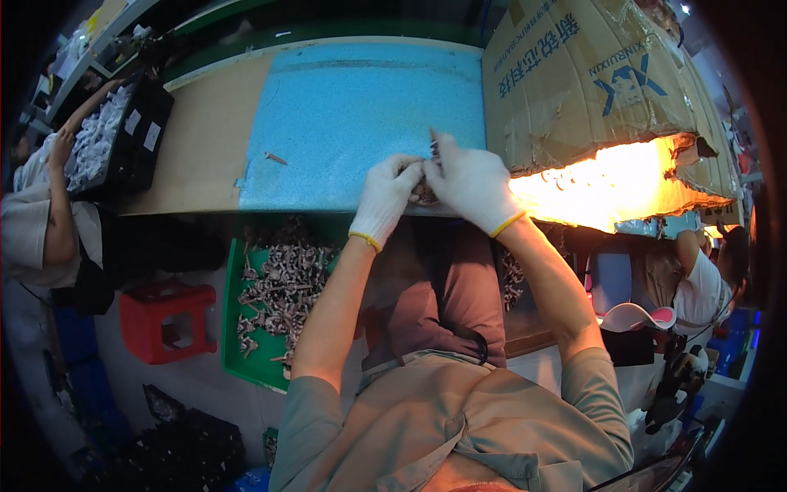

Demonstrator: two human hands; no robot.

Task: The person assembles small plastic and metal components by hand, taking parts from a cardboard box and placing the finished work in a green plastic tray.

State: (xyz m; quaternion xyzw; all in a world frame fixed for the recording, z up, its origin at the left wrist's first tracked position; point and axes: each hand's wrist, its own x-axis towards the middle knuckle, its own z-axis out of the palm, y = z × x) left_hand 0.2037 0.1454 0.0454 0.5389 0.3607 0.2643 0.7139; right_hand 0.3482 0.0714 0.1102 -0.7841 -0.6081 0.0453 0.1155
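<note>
My left hand (385,190) and my right hand (474,184) wear white knit gloves with yellow cuffs. They meet over the front edge of a blue work mat (361,107), fingers closed. Between them is a small brownish part (425,195), mostly covered by the gloves. A thin dark, ridged piece (434,146) with a pointed brown tip sticks up by my right thumb and index finger. Its lower end is hidden, so I cannot tell whether it joins the part below. One small pinkish-brown piece (275,158) lies on the mat to the left.
A green tray (232,328) full of small metallic parts stands below the bench at my left, beside a red stool (168,321). A torn cardboard box (566,90) shields a bright glow at my right. Other people sit at both sides; a black crate (152,123) holds wrapped pieces.
</note>
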